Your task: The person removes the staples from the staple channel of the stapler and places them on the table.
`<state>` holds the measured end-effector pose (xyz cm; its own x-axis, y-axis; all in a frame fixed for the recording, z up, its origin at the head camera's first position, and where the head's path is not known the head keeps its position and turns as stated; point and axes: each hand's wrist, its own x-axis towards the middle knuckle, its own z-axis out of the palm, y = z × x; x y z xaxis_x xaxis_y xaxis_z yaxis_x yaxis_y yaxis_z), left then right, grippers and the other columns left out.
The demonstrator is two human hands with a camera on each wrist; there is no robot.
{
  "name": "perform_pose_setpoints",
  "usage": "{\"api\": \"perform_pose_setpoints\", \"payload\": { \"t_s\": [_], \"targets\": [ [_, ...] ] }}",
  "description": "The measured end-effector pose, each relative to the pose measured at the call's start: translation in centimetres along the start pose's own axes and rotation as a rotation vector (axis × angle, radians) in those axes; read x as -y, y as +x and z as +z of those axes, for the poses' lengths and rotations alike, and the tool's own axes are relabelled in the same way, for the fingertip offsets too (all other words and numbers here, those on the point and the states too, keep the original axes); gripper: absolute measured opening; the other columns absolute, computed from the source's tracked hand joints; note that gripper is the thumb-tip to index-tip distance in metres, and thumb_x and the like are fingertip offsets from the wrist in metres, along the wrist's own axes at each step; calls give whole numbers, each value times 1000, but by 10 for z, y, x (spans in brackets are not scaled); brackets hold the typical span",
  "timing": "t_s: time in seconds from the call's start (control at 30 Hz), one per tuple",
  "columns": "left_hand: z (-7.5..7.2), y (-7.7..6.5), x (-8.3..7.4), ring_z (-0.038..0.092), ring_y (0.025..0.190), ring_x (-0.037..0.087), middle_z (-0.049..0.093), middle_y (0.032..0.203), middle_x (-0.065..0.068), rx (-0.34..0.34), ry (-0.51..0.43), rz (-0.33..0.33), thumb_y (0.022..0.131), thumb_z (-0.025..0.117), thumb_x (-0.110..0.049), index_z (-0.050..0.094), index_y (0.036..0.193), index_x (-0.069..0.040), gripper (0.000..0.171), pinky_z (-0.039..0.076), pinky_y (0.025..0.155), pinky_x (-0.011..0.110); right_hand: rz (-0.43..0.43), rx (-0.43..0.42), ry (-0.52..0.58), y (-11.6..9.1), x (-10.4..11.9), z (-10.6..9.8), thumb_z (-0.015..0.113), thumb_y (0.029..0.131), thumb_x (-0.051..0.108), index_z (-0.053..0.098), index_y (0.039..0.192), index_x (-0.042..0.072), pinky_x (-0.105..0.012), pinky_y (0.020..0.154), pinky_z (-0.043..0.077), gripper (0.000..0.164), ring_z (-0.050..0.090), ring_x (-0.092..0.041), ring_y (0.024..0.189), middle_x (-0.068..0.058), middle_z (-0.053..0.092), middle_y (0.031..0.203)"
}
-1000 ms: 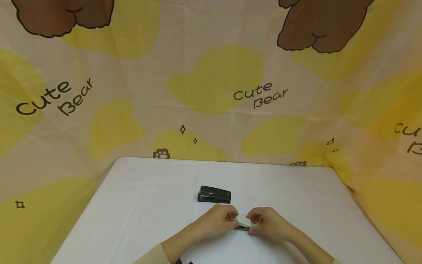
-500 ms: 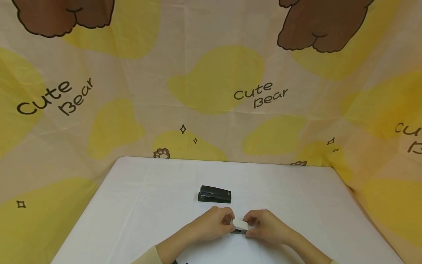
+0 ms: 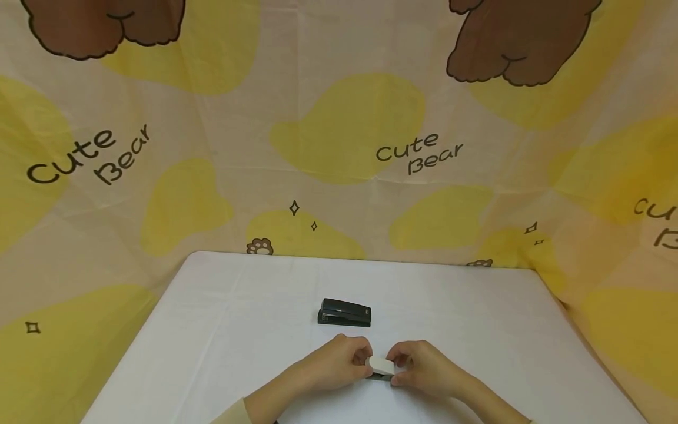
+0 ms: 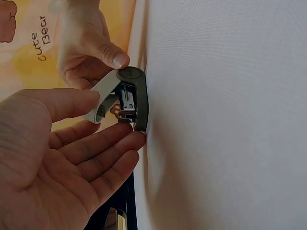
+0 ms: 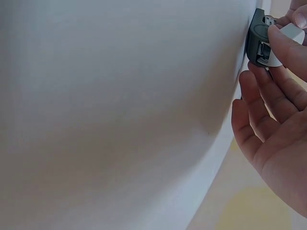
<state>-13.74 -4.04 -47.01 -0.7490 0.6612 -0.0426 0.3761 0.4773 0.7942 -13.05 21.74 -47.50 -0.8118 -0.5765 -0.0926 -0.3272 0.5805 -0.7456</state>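
While a black stapler (image 3: 344, 312) lies on the white desk (image 3: 238, 318) just beyond the left hand (image 3: 339, 360), both hands meet around a smaller white-and-grey stapler (image 3: 381, 365) near the person. The left hand pinches its free end between thumb and fingers, and the right hand (image 3: 424, 368) pinches the hinged end; fingertips cover both ends. Its white cover (image 4: 106, 86) stands raised from the grey base (image 4: 140, 103), a metal magazine (image 4: 127, 99) showing between. Whether the base touches the desk cannot be told. A "Cute Bear" cloth (image 3: 339, 129) hangs behind the desk.
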Motion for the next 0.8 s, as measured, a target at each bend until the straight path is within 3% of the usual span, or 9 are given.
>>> {"api": "perform_pose_setpoints", "payload": {
  "t_s": [0.5,0.8],
  "targets": [
    [-1,-8,2,58,73,-1,65,82,-14,-13,-16,-1,92,78,-13,72,106,-10,15,50,70,20,-2,18,23,2,2,5,87,86,20,74,106,17,-25,79,52,25,61,-6,89,14,68,97],
    [-3,-10,6,54,75,0,62,83,-15,-35,60,0,88,82,-13,77,109,-10,22,49,71,21,-10,-14,0,2,4,5,88,86,26,73,109,17,-26,79,52,29,61,-6,92,15,67,100]
  ]
}}
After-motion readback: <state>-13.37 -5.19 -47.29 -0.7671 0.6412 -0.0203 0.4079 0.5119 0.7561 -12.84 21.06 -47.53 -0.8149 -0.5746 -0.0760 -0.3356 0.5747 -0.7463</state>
